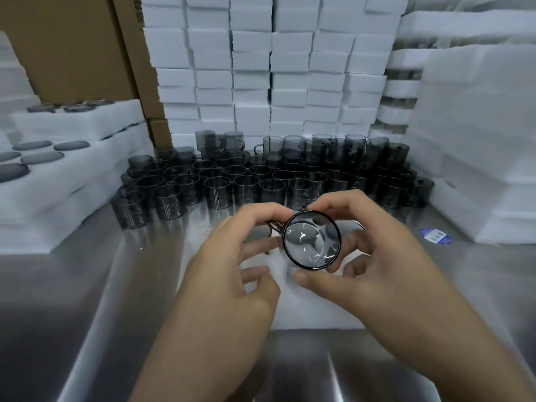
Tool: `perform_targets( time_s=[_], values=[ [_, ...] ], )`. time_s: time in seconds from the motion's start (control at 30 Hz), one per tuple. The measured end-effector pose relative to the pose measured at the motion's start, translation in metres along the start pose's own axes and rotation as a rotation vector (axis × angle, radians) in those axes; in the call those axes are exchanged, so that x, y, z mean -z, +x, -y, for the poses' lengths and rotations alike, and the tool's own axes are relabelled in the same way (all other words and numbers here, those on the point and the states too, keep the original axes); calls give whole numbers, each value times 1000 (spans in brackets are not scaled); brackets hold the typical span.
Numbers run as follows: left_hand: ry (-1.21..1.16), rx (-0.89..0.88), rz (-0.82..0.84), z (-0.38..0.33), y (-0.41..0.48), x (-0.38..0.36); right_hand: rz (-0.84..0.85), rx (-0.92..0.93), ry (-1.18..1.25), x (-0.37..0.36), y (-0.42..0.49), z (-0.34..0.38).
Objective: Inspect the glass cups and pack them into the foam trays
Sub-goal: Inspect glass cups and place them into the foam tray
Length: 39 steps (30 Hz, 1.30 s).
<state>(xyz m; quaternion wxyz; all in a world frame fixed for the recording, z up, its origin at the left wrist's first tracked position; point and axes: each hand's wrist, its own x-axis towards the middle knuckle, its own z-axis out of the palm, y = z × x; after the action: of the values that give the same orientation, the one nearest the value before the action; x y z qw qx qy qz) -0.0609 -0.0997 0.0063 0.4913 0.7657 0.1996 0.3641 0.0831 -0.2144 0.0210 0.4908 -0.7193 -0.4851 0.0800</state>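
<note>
Holding one dark glass cup (311,239) up, mouth toward the camera, both hands curl fingers round it: left hand (232,256) by the half-hidden handle, right hand (377,256) on the rim. They hide most of the foam tray (319,311) below. Far cups (232,181) look blurry.

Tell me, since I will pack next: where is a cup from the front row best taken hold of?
Judging by its pose, take a front-row cup by the rim, from above: it stands upright with its mouth open upward, and neighbours crowd its sides. The front wall faces the bare steel table, so a hand could also come from there.
</note>
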Motion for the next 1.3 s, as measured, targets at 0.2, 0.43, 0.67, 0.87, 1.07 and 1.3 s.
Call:
perform_targets(
  time_s=[0.2, 0.43, 0.67, 0.87, 1.07, 1.3],
  values=[
    [50, -69, 26, 3, -2, -4, -59, -81, 321, 1, -5, 5],
    [-18, -59, -33, 2, 1, -10, -160, -144, 414, -2, 2, 14],
    [47, -31, -25, 3, 6, -16, -119, -352, 309, -1, 6, 8],
    [54, -33, -58, 8, 10, -14, -108, -380, 169, -3, 10, 2],
    [84, -48, -70, 8, 12, -16, -149, -345, 142, -5, 14, 0],
    [136, -31, -47, 7, 11, -15, -165, -274, 162, -7, 16, -7]
  ],
)
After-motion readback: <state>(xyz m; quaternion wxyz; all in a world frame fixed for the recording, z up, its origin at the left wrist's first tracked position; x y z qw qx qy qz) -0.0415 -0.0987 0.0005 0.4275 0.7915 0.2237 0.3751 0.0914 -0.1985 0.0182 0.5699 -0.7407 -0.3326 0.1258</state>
